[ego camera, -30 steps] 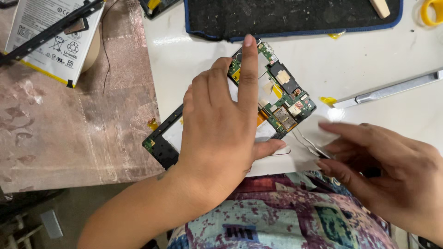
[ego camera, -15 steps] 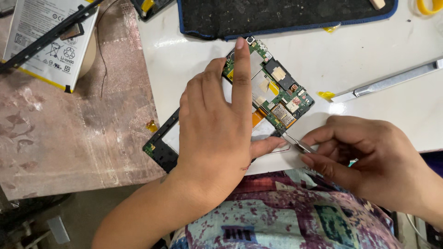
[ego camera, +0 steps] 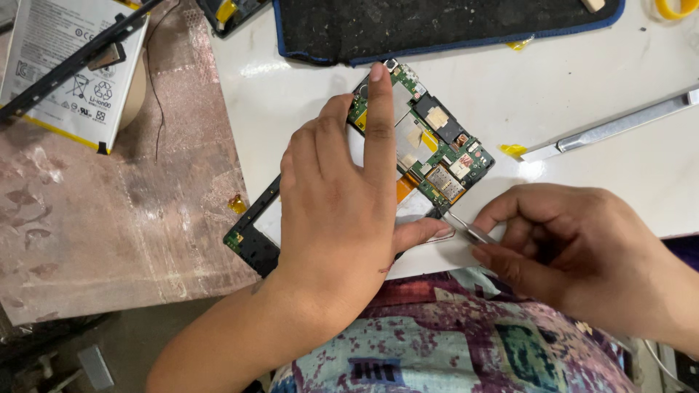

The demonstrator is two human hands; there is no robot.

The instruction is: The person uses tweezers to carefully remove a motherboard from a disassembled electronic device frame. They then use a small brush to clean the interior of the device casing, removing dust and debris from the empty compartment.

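An opened phone frame with a green circuit board point(ego camera: 437, 149) lies at the white table's near edge. My left hand point(ego camera: 342, 211) presses flat on it, index finger stretched to the board's far corner, thumb at the near edge. My right hand point(ego camera: 575, 251) grips thin metal tweezers point(ego camera: 466, 227). Their tip touches the board's near right corner, close to my left thumb.
A flat metal pry tool point(ego camera: 619, 124) lies to the right on the white table point(ego camera: 553, 65). A dark blue-edged mat point(ego camera: 437, 25) sits at the back. At the far left, a white battery pack point(ego camera: 62, 69) rests on a worn brown surface point(ego camera: 109, 240).
My right hand has moved left with the tweezers, bringing the tip up to the board's near corner. My left hand has stayed pressed on the phone frame.
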